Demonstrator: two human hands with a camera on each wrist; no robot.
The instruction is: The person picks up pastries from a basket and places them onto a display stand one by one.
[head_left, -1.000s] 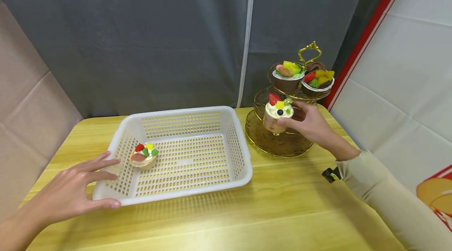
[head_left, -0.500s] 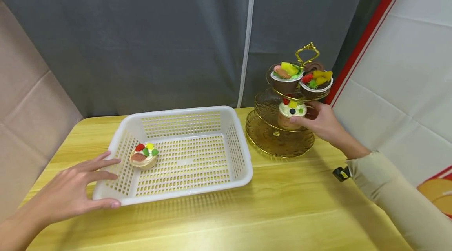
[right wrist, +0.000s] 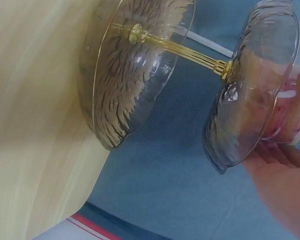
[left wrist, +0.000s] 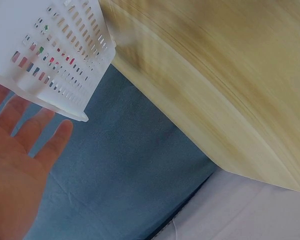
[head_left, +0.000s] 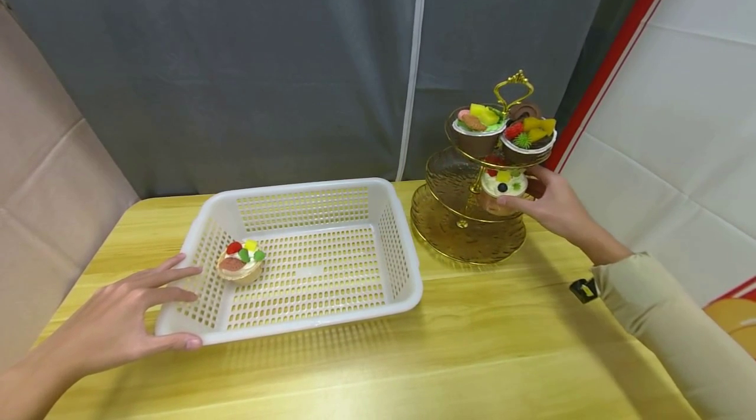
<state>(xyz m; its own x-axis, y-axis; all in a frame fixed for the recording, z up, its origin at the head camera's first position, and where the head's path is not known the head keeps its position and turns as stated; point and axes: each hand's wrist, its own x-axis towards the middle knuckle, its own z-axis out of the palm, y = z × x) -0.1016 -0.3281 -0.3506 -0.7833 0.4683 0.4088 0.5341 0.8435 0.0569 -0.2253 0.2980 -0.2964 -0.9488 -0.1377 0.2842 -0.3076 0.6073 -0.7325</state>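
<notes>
My right hand [head_left: 558, 205] grips a dessert cup [head_left: 503, 191] topped with white cream and fruit pieces, at the right side of the middle tier of the three-tier stand [head_left: 440, 185]. In the right wrist view the cup [right wrist: 288, 112] shows pinkish sides behind the clear tier; whether its base touches the plate I cannot tell. My left hand [head_left: 126, 315] rests at the left end of the white basket [head_left: 407, 256], fingers spread and fairly straight over the rim. Inside that basket a fruit-topped tart [head_left: 241, 262] sits near the left wall.
Two chocolate-coloured fruit cups, the left one [head_left: 480, 131] and the right one [head_left: 527, 138], stand on the top tier under the gold handle [head_left: 512, 83]. A brown swirl shows behind them. The wooden table [head_left: 378, 374] meets a grey curtain [head_left: 283, 65] behind.
My right hand has carried the dessert cup rightward and back, from in front of the stand into the middle tier. My left hand and the basket have stayed put.
</notes>
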